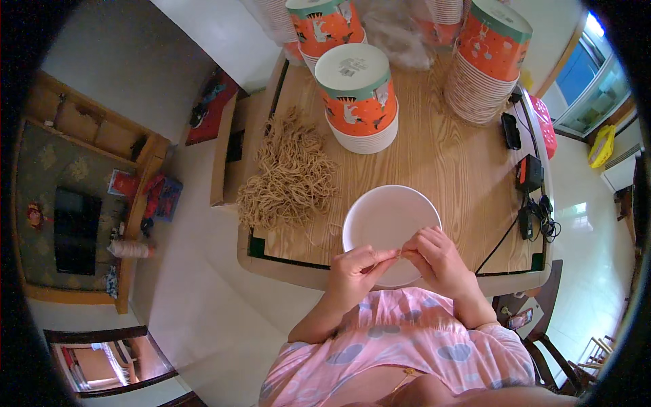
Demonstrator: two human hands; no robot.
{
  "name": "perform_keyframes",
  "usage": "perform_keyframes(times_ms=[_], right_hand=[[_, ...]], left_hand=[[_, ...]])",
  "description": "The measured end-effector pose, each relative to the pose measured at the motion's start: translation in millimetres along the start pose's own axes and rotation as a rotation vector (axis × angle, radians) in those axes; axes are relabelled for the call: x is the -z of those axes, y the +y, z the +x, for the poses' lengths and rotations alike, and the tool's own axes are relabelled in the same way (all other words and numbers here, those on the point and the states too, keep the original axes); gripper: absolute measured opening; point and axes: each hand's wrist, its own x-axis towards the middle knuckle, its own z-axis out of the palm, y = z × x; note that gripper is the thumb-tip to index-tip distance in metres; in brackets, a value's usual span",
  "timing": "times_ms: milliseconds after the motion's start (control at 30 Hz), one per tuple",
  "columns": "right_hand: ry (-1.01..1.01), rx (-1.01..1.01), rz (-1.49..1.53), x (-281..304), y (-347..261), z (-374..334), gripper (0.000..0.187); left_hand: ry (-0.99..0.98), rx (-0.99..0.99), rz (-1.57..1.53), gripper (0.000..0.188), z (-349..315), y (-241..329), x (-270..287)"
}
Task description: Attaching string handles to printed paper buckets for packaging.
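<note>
A white round paper bucket stands at the near edge of the table, its open mouth facing up. Over its near rim, my left hand and my right hand meet, thumbs and forefingers pinched together. Between the fingertips shows a thin tan bit, too small to name for certain. Left of the bucket lies a loose heap of tan twine. Behind it, a stack of upturned paper buckets, orange with a green band and animal drawings, stands on the wood-grain table top.
More bucket stacks stand at the far left and far right, with clear plastic wrapping between them. Along the right edge lie a black power adapter, coiled cables and a black tray. A chair stands at right.
</note>
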Motion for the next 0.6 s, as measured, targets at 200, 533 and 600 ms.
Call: perform_keyframes(times_ms=[200, 533, 600], right_hand=[[-0.057, -0.008, -0.018, 3, 3, -1, 0.006], [0.309, -0.345, 0.024, 19, 37, 19, 0.019], [0.242, -0.415, 0.142, 6, 44, 13, 0.024]], left_hand=[[-0.019, 0.026, 0.057, 0.014, 6, 8, -5], [-0.113, 0.008, -0.003, 0.005, 58, 2, -4], [-0.266, 0.034, -0.049, 0.007, 70, -15, -9]])
